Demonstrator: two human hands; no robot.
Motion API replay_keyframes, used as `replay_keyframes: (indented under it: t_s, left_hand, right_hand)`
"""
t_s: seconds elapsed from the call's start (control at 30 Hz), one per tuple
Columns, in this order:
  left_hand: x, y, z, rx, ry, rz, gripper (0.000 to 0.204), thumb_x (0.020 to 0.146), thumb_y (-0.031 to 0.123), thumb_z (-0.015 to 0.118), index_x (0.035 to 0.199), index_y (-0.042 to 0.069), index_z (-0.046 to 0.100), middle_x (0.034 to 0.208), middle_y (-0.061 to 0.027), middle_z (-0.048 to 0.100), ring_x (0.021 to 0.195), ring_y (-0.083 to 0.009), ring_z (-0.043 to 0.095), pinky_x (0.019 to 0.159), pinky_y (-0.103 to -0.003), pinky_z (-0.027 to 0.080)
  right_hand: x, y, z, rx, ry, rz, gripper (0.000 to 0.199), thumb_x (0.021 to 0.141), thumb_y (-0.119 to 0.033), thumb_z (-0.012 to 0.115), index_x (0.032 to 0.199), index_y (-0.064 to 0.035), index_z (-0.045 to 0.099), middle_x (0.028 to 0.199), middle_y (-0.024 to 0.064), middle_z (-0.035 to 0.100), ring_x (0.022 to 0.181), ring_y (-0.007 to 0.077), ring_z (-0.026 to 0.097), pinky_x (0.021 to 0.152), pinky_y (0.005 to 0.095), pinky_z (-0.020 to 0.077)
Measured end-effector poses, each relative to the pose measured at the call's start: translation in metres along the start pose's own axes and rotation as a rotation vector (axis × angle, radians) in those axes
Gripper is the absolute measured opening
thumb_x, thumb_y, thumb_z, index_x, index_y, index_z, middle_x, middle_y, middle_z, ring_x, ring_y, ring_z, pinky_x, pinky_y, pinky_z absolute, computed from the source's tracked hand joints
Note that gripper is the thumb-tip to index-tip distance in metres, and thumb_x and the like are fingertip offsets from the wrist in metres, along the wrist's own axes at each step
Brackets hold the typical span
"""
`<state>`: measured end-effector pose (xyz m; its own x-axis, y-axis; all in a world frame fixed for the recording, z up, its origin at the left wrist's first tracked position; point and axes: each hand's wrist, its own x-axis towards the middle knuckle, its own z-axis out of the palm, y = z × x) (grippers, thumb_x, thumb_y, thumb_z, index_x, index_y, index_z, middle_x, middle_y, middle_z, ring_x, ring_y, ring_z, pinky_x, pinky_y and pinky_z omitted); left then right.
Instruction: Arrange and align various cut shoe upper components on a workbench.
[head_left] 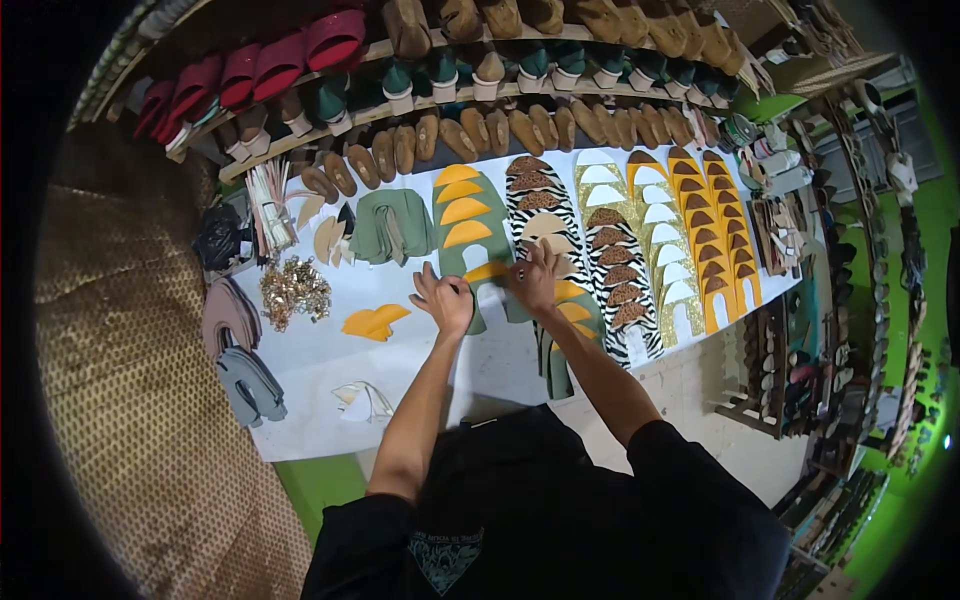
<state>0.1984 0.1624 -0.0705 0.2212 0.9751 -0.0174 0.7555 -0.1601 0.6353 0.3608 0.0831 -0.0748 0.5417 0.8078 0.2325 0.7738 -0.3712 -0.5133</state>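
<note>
A yellow half-moon piece (pixel 486 271) lies across the top of a green U-shaped piece (pixel 490 296), between my two hands. My left hand (pixel 444 302) pinches at its left end with thumb and forefinger, the other fingers spread. At the right end my right hand (pixel 534 279) has its fingers closed on the same piece; the exact contact is hidden under the fingertips. Beyond them runs an overlapping column of green pieces topped with yellow half-moons (pixel 464 209). More green and yellow pieces (pixel 572 312) lie beneath my right forearm.
On the white table (pixel 310 365) are loose yellow half-moons (pixel 374 322), a stack of green pieces (pixel 392 226) and a pile of gold-coloured metal pieces (pixel 295 292). Zebra-striped columns (pixel 622 272) and yellow-brown columns (pixel 700 225) stretch rightward. Shelves of shoe forms (pixel 465 130) stand behind.
</note>
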Motion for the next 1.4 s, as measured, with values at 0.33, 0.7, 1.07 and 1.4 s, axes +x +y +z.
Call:
replay_keyframes:
  t_s: [0.33, 0.7, 1.07, 1.4]
  left_hand:
    - [0.034, 0.006, 0.028, 0.095, 0.117, -0.181, 0.010, 0.079, 0.019, 0.069, 0.075, 0.009, 0.071, 0.146, -0.0149, 0.040, 0.140, -0.0416, 0.026, 0.108, -0.070, 0.015]
    - [0.026, 0.004, 0.045, 0.190, 0.282, -0.140, 0.020, 0.086, 0.028, 0.069, 0.087, 0.010, 0.062, 0.140, -0.0146, 0.044, 0.135, -0.0373, 0.032, 0.105, -0.066, 0.018]
    - [0.019, -0.004, 0.023, 0.180, 0.258, -0.078, 0.018, 0.084, 0.025, 0.069, 0.088, 0.009, 0.064, 0.136, -0.0148, 0.047, 0.133, -0.0368, 0.034, 0.104, -0.063, 0.020]
    - [-0.070, -0.038, -0.049, 0.132, -0.044, 0.285, 0.017, 0.090, 0.024, 0.063, 0.085, 0.009, 0.070, 0.137, -0.0098, 0.052, 0.134, -0.0383, 0.038, 0.109, -0.066, 0.020]
  right_hand:
    - [0.056, -0.002, 0.031, -0.031, -0.044, -0.095, 0.011, 0.073, -0.015, 0.069, 0.067, -0.0064, 0.067, 0.134, 0.0136, 0.052, 0.138, 0.0462, 0.036, 0.110, 0.0734, 0.0193]
    - [0.045, 0.011, 0.042, -0.073, -0.062, -0.454, 0.036, 0.086, -0.012, 0.060, 0.121, -0.0178, 0.065, 0.149, 0.0145, 0.033, 0.139, 0.0459, 0.031, 0.109, 0.0709, 0.0224]
    - [0.046, -0.004, 0.039, -0.169, -0.201, -0.384, 0.042, 0.086, -0.004, 0.056, 0.125, -0.0184, 0.066, 0.154, 0.0177, 0.028, 0.144, 0.0464, 0.021, 0.111, 0.0715, 0.0188]
    - [-0.024, -0.017, 0.005, -0.036, -0.055, -0.353, 0.029, 0.091, -0.010, 0.058, 0.119, -0.0115, 0.062, 0.147, 0.0190, 0.040, 0.140, 0.0469, 0.032, 0.110, 0.0716, 0.0218]
